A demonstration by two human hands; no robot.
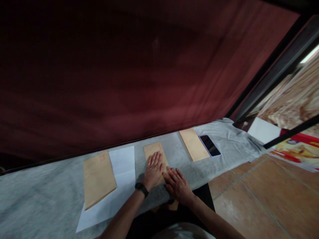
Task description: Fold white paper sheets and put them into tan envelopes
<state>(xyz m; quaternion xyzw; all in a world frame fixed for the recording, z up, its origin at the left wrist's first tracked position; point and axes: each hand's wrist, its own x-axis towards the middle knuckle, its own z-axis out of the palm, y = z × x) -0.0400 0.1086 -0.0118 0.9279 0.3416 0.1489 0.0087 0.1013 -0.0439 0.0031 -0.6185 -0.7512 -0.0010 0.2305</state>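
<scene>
A tan paper envelope (153,148) lies in front of me on the grey cloth, partly hidden under my hands. My left hand (154,169), with a dark band at the wrist, rests flat on its middle, fingers stretched out. At the envelope's lower right edge, my right hand (178,186) lies with its fingers extended, the tips touching or very near the paper. To the left, another tan envelope (98,177) with a faint reddish mark overlaps white paper (124,169). A tan stack of envelopes (195,145) sits to the right.
A phone (210,145) lies right of the stack. Grey cloth (231,146) covers the narrow surface, which ends at a dark red panel (149,83) behind. On the right are a tiled floor (261,199), a dark frame bar (291,131) and a colourful printed box (299,149).
</scene>
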